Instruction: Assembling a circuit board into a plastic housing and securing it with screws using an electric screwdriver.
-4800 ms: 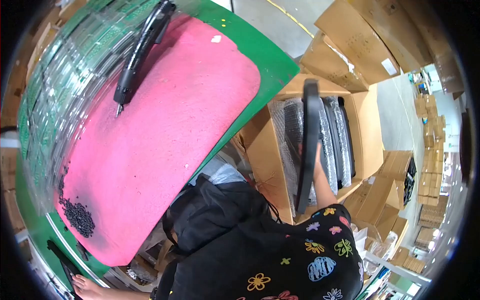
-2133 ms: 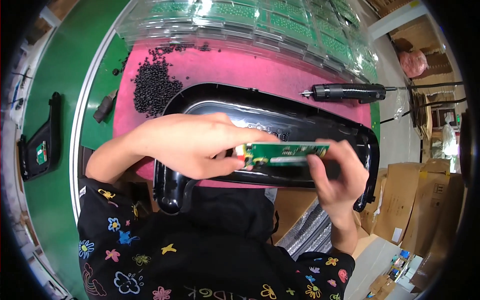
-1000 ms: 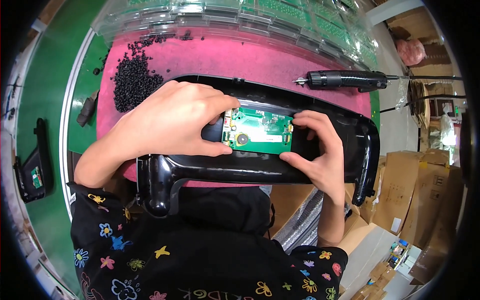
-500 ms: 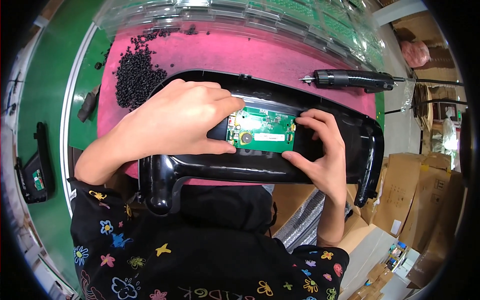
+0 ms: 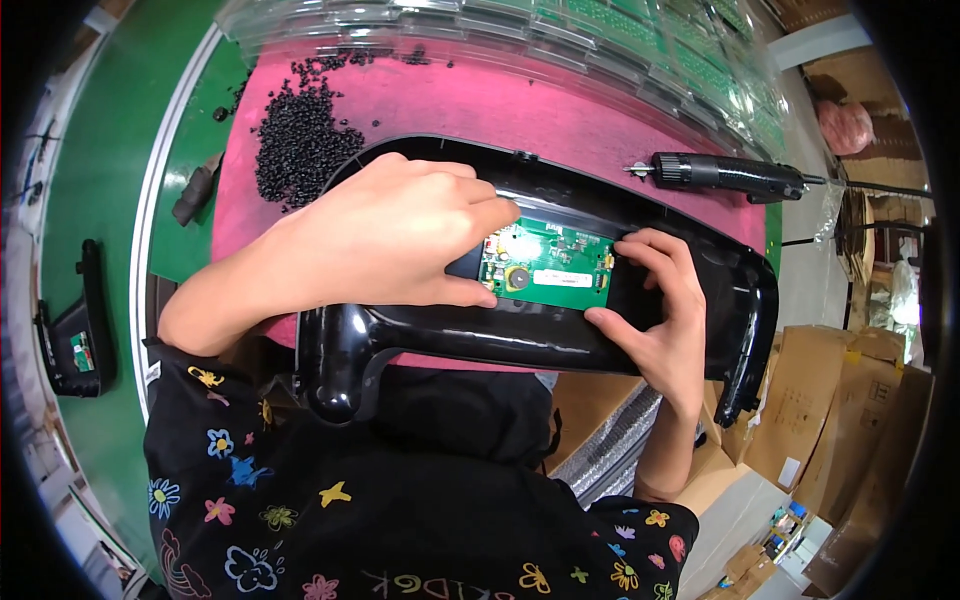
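The small green rectangular circuit board (image 5: 548, 265), held clear two seconds earlier, was now seated in the recess of the long glossy black plastic housing (image 5: 560, 335). It was pinched by left hand (image 5: 385, 235) and right hand (image 5: 655, 300) fingertips; fastening looked outstanding.

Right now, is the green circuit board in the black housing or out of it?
In: the green circuit board lies flat inside the black housing.
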{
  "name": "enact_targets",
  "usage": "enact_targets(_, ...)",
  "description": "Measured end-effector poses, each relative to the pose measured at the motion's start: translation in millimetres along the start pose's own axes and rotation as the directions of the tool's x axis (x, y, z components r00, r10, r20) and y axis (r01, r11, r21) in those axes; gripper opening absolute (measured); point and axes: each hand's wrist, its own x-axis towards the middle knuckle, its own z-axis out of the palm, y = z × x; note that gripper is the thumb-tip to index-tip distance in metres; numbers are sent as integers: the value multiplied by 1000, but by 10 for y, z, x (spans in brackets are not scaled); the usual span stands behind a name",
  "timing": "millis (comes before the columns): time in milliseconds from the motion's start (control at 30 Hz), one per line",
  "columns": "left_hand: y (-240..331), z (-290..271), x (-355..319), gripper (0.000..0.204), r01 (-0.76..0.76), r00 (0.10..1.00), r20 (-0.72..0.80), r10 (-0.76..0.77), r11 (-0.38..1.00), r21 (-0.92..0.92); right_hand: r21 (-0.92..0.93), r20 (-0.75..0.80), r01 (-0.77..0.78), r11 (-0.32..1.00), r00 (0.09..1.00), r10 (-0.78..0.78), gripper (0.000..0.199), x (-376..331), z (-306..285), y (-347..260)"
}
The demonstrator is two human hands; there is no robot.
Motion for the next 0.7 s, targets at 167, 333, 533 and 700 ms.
enact_targets(167,6,-11,-25,60,14,1000,22,-15,1000,17,-17,-11,-29,999,1000,29,57,-4,23,-9)
enact_targets(333,43,-76,-47,67,68,996,61,-68,998,-11,-34,7,10,999,1000,-10,72,-11,32,13)
enact_targets(533,-256,-376,-68,16,105,902,-404,-154,985,-139,73,-181,-131,989,973,142,68,8,-338,-37)
enact_targets(700,-564,-629,-276,16,477,848,-265,-459,879,5,-681,-341,-173,711,935,-100,55,313,-931,454)
